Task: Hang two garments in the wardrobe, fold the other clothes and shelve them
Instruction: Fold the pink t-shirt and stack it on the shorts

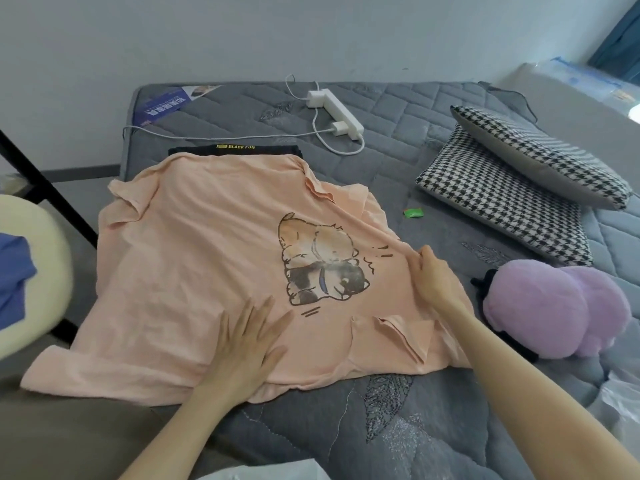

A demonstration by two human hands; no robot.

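A peach T-shirt with a cartoon cat print lies spread flat on the grey quilted mattress, collar toward me. My left hand presses flat on its near edge, fingers straight and spread. My right hand rests on the shirt's right side by the print, fingers bent into the cloth; whether it pinches the fabric I cannot tell. A folded black garment with a yellow logo lies just beyond the shirt, partly hidden under it. At the left edge, blue cloth lies on a cream round seat.
A white power strip with cables lies at the far side. Two houndstooth pillows are stacked on the right, a purple plush cushion in front of them. A small green wrapper lies beside the shirt. A black rail crosses at left.
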